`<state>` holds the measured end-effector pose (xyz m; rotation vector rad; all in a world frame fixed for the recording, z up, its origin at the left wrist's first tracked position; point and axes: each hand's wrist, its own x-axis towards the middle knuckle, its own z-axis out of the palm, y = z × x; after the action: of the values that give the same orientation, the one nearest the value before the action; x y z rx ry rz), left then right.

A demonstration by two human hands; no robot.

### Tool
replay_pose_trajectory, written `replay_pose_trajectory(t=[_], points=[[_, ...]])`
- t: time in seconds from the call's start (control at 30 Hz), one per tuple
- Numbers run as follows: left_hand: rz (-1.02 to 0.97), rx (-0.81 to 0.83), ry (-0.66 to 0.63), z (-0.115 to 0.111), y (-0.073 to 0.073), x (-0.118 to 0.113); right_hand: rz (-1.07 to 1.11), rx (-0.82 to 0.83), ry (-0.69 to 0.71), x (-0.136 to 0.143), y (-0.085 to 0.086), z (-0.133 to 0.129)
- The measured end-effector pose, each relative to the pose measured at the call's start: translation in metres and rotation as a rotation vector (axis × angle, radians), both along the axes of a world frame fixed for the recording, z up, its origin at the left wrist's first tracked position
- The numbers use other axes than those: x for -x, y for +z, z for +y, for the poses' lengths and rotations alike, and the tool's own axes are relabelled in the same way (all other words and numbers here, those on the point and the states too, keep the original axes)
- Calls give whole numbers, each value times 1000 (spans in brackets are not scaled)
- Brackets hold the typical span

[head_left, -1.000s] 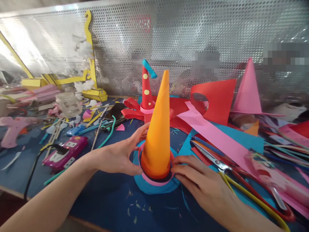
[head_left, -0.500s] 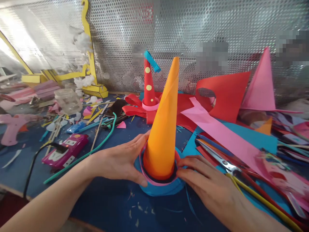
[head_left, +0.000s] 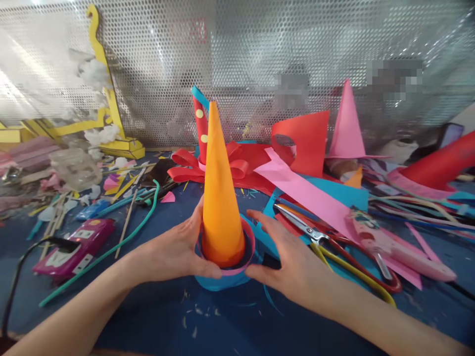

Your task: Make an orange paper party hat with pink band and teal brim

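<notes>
An orange paper cone (head_left: 222, 207) stands upright inside a pink and blue paper ring (head_left: 237, 274) on the table; a dark gap shows between the two. My left hand (head_left: 178, 247) is closed around the ring's left side, its thumb along the front rim and its fingers partly hidden behind the cone. To the right of the ring, my right hand (head_left: 287, 259) is open, thumb and fingers spread, with nothing visible in its grasp. The thumb tip is close to the rim; whether it touches, I cannot tell.
Scissors (head_left: 309, 230) and pink paper strips lie to the right, near a pink hot glue gun (head_left: 401, 247). A purple corded device (head_left: 76, 247) and a teal strip (head_left: 143, 222) are left. Behind stand a red dotted cone (head_left: 200, 123) and a pink cone (head_left: 347, 128).
My right hand has come off the ring and its fingers have spread. The left hand stays at the ring. The whole view has turned right, bringing in a red cone lying at the right edge.
</notes>
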<state>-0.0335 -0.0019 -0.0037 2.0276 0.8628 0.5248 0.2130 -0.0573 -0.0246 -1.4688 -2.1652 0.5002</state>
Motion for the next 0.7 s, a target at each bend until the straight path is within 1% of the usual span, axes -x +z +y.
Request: replay_pose_trajectory(t=[0.1, 0.2, 0.3, 0.33, 0.47, 0.53, 0.63, 0.7], points=[[0, 15, -25, -1, 1, -1, -11, 145, 20, 4, -5, 4], [8, 25, -32, 0, 0, 0, 13, 201, 20, 6, -6, 8], [-21, 45, -50, 1, -1, -1, 25, 187, 14, 6, -4, 9], [-36, 45, -36, 1, -1, -1, 26, 180, 14, 6, -3, 9], [-44, -20, 106, -4, -6, -6, 31, 151, 19, 6, -5, 9], [-32, -14, 149, -6, -8, -9, 30, 144, 16, 5, -7, 9], [-12, 21, 159, -7, -11, -11, 24, 126, 18, 4, -10, 11], [-18, 16, 143, -5, -13, -12, 22, 112, 19, 3, -11, 11]])
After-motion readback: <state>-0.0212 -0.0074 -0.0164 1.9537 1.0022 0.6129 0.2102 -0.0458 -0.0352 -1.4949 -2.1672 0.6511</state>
